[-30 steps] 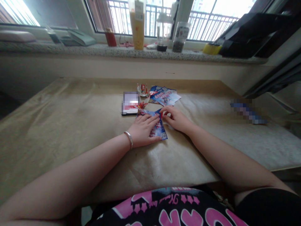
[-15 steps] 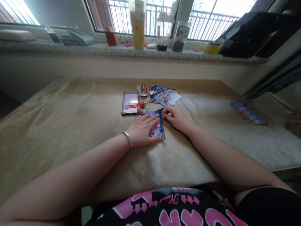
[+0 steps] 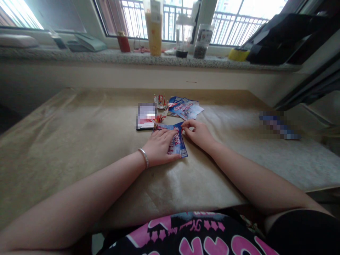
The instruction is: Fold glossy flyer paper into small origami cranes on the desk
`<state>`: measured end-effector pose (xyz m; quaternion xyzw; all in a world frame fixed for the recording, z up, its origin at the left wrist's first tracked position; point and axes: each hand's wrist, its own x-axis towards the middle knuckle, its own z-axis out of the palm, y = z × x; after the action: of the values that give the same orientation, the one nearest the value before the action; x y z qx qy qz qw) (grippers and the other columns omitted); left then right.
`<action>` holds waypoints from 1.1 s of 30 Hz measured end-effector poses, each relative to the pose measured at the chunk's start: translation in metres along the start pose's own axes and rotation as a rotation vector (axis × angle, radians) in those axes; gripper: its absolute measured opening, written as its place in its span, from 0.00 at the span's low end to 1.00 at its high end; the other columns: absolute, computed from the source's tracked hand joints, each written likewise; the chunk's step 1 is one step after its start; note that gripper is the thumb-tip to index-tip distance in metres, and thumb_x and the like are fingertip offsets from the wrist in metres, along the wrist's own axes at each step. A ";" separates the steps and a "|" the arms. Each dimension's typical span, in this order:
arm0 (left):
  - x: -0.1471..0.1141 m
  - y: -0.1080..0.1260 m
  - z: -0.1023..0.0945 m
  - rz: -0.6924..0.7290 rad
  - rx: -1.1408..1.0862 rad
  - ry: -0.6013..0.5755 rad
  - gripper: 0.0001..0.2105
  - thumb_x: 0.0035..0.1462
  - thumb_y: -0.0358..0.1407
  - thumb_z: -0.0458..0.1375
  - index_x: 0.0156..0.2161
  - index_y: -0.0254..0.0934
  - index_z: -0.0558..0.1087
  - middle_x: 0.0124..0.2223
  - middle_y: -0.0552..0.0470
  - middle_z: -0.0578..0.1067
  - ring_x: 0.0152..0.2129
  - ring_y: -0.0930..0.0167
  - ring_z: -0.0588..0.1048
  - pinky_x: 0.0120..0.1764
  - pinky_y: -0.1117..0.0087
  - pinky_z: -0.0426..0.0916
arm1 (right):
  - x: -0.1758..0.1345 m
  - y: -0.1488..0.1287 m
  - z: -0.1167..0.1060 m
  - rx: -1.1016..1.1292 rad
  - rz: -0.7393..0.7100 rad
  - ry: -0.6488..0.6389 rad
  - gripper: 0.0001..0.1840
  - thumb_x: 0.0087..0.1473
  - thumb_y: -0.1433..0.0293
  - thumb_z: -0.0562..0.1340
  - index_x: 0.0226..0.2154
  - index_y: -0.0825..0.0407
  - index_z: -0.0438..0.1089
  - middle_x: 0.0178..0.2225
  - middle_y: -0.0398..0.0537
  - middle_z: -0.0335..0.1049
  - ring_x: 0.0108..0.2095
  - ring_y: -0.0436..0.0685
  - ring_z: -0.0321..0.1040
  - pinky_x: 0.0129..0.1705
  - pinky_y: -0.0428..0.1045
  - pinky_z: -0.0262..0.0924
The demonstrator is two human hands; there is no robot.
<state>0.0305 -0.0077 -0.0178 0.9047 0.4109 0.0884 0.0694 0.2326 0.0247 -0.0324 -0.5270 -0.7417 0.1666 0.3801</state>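
Note:
A blue printed paper sheet (image 3: pixel 175 143) with red-and-white lettering and a small QR code in its near right corner lies in front of me on the table. My left hand (image 3: pixel 162 145), with a bracelet at the wrist, rests flat over its left part, fingers spread. At the sheet's upper right edge, my right hand (image 3: pixel 195 132) pinches the paper between thumb and fingers. Just beyond are crumpled red-and-white paper scraps (image 3: pixel 160 101) and a pile of similar blue sheets (image 3: pixel 187 108). A dark-edged flat device (image 3: pixel 146 116), its screen blurred out, lies left of them.
A pale cloth covers the table (image 3: pixel 79 148). Far right lies a blurred blue item (image 3: pixel 278 125). Along the stone windowsill (image 3: pixel 106 56) stand a tall bottle of yellow stuff (image 3: pixel 154 33), a red jar (image 3: pixel 123 42), clear containers, yellow tape (image 3: pixel 239 54) and a black object (image 3: pixel 276 42).
My right hand has shifted very slightly left along the sheet's edge, and the sheet's right side looks a little tilted. My left hand stays in place; the view has moved slightly.

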 end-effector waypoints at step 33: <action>-0.003 0.002 -0.004 0.078 -0.018 -0.019 0.31 0.56 0.47 0.52 0.63 0.39 0.56 0.62 0.45 0.62 0.59 0.57 0.58 0.60 0.54 0.51 | 0.006 0.002 0.011 0.375 0.215 0.012 0.09 0.49 0.67 0.60 0.34 0.49 0.61 0.19 0.35 0.63 0.20 0.49 0.61 0.23 0.45 0.56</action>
<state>0.0290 -0.0113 -0.0136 0.9202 0.3737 0.0862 0.0781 0.2250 0.0328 -0.0390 -0.5240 -0.6351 0.3381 0.4559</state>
